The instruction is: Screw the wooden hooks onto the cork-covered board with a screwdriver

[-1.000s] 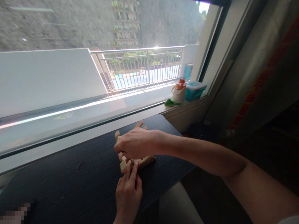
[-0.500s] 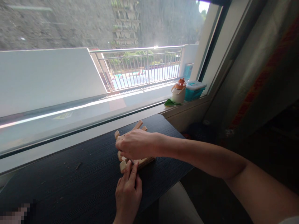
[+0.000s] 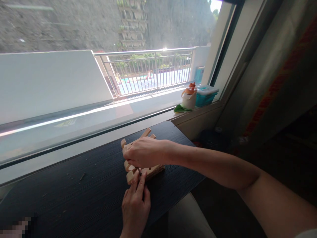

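My right hand reaches in from the right, fingers curled closed over a light wooden assembly. A thin dark metal rod sticks out beneath that hand, slanting down to the wood; its upper end is hidden in my grip. My left hand comes from below. Its fingertips press together on the near wooden piece, beside the rod's lower tip. Rounded block ends show on the assembly's left, and a wooden bar juts out at the back. Much of the wood lies under my right hand.
The assembly rests on a dark table against a window. Small debris lies on the tabletop. On the sill stand a white and orange bottle, a green leaf-shaped item and a teal box. A curtain hangs at right.
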`<action>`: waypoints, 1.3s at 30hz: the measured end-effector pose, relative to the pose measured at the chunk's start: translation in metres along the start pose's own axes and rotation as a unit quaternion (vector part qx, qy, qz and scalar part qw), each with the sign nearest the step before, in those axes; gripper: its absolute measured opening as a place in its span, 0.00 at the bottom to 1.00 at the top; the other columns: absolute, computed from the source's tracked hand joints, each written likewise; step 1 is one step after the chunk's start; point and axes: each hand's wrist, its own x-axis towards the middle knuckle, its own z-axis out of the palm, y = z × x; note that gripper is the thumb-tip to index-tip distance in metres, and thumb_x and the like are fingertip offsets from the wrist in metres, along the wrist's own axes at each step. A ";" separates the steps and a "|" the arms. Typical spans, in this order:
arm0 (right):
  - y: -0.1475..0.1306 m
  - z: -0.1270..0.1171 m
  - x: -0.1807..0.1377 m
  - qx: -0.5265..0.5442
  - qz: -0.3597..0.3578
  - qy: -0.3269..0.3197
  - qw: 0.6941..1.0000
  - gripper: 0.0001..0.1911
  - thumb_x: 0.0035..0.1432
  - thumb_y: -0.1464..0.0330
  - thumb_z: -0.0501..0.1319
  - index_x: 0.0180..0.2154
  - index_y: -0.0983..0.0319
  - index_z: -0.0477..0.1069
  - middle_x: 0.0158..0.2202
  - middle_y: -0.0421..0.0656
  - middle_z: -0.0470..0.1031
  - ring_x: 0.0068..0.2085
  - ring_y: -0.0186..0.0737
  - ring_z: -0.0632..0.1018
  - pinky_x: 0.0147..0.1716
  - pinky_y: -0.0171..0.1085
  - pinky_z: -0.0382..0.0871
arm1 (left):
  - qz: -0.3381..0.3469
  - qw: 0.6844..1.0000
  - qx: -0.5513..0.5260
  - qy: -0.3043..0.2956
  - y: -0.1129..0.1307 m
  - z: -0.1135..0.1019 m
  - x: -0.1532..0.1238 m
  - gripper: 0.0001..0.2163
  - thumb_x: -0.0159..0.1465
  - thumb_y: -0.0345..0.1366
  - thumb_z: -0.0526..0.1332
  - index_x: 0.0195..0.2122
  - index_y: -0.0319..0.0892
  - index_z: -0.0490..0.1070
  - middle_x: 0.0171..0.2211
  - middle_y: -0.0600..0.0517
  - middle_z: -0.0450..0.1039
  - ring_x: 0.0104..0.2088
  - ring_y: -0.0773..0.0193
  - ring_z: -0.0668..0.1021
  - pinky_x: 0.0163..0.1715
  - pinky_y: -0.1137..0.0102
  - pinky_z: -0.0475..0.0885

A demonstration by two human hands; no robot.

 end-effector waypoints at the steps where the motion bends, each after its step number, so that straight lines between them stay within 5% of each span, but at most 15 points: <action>1: 0.002 0.002 0.001 0.004 0.005 0.008 1.000 0.10 0.61 0.69 0.52 0.36 0.66 0.70 0.36 0.48 0.76 0.38 0.44 0.77 0.32 0.38 0.64 | 0.000 1.000 -0.002 -0.001 0.000 0.000 0.000 0.23 0.61 0.29 0.54 0.59 0.45 0.59 0.57 0.45 0.66 0.48 0.57 0.75 0.39 0.67 0.73; 7: 0.002 0.003 0.005 0.016 0.029 0.006 0.999 0.14 0.63 0.64 0.50 0.36 0.65 0.70 0.36 0.50 0.75 0.36 0.45 0.77 0.30 0.39 0.64 | -0.002 1.000 0.001 -0.006 0.001 -0.001 0.000 0.22 0.61 0.29 0.54 0.57 0.44 0.61 0.56 0.45 0.66 0.46 0.57 0.76 0.39 0.67 0.73; 15: -0.006 -0.007 -0.003 0.028 -0.034 -0.044 0.998 0.08 0.58 0.71 0.54 0.36 0.62 0.71 0.38 0.46 0.75 0.39 0.43 0.75 0.33 0.39 0.65 | -0.001 1.000 0.021 -0.004 0.001 0.000 0.001 0.18 0.61 0.29 0.54 0.52 0.40 0.67 0.52 0.43 0.71 0.40 0.57 0.78 0.36 0.66 0.73; 28: -0.001 0.005 0.003 -0.006 0.002 0.005 1.000 0.11 0.60 0.67 0.53 0.36 0.69 0.68 0.36 0.54 0.75 0.38 0.49 0.77 0.33 0.41 0.67 | -0.001 1.000 0.000 0.003 0.002 -0.001 0.002 0.21 0.61 0.28 0.54 0.56 0.43 0.62 0.55 0.44 0.67 0.46 0.57 0.77 0.38 0.66 0.73; 39: -0.001 -0.007 -0.002 0.020 -0.032 -0.043 0.998 0.08 0.59 0.70 0.54 0.36 0.64 0.71 0.36 0.46 0.76 0.38 0.43 0.76 0.32 0.37 0.64 | 0.000 1.000 0.005 0.002 0.001 -0.001 0.000 0.20 0.61 0.28 0.54 0.56 0.42 0.63 0.54 0.43 0.68 0.45 0.57 0.77 0.38 0.66 0.73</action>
